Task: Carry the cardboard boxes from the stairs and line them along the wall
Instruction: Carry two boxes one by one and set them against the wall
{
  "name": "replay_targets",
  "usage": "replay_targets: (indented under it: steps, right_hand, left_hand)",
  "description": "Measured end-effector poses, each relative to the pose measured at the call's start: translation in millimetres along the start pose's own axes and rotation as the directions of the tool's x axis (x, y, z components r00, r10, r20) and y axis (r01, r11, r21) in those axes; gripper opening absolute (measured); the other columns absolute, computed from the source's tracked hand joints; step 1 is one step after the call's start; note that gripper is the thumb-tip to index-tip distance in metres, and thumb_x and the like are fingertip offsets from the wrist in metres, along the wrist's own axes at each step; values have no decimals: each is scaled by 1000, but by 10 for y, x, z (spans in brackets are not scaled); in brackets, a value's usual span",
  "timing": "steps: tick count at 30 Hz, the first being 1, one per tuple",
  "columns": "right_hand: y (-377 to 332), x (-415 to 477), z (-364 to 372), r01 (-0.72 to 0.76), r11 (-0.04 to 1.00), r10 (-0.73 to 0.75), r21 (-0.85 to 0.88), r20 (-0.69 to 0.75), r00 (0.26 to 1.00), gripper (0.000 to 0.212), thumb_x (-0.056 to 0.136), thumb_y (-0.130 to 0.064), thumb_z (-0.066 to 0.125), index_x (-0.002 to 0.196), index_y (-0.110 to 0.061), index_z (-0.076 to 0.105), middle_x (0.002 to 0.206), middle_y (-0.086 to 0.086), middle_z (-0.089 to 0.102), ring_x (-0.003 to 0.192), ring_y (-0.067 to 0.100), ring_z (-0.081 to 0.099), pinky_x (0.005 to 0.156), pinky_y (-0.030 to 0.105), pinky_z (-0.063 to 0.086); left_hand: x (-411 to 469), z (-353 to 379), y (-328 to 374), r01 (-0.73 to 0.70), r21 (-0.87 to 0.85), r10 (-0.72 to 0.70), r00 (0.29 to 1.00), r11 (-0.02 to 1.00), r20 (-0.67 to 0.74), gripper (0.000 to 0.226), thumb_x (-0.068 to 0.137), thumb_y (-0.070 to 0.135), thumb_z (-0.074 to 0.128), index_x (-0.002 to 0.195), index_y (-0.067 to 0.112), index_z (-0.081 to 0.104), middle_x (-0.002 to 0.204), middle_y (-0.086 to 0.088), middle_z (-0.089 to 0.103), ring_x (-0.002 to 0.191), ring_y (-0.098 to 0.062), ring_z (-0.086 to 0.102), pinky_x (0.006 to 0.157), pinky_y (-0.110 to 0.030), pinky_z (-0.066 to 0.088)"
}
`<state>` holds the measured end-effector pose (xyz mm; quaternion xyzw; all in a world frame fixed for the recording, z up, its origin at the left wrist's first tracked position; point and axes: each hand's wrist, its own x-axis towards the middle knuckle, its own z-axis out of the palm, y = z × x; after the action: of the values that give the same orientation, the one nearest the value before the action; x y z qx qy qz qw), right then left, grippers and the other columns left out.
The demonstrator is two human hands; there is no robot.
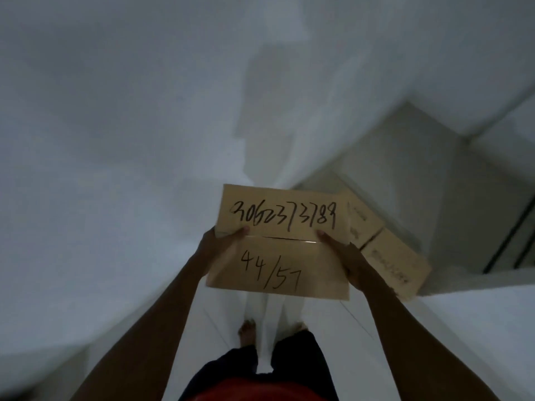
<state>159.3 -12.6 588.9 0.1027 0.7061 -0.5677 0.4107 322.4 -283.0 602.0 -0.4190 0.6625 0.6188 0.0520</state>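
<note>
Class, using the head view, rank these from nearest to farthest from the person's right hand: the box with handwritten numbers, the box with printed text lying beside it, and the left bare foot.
1. Box with handwritten numbers: gripped by the right hand on its right edge.
2. Box with printed text: just right of that hand, lower down.
3. Left bare foot: on the floor, below and left.

Dim home stairwell: white walls [115, 111], tiled floor [463, 328], bare feet [247, 331].
</note>
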Motion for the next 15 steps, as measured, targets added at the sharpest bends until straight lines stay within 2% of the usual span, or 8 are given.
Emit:
replay_targets:
  steps: [4,8,11,15]
  right_hand:
    - [-134,-59,720,39,991,-20,-128,143,989,67,69,-53,91,125,-24,71,115,8,79,103,32,76,86,58,62]
    - [-182,-108,1368,61,965,4,-253,250,968,78,58,-63,91,122,-22,72,112,8,79,103,32,75,90,57,60]
    - [-164,-234,1798,88,942,39,-323,368,929,70,66,-56,90,123,-21,72,114,9,79,103,33,76,92,55,60]
    - [-51,-438,2339,144,898,69,-415,458,886,62,74,-51,87,124,-17,72,115,11,78,103,34,74,95,55,58]
  left_hand:
    - [-386,-651,-320,44,-90,-61,979,995,-194,59,67,60,80,110,23,67,96,-4,78,79,-21,76,69,-40,64]
    - [-817,-1089,-663,55,-154,-116,902,987,-417,72,56,75,76,109,27,65,97,0,74,83,-21,74,75,-44,63]
    - [-1182,-1347,-969,55,-211,-157,848,976,-505,84,50,82,74,114,27,66,97,1,76,82,-20,75,75,-46,63]
    - [-1650,-1608,-1347,68,-289,-235,768,955,-596,84,49,85,72,110,27,66,92,0,77,79,-21,75,76,-47,63]
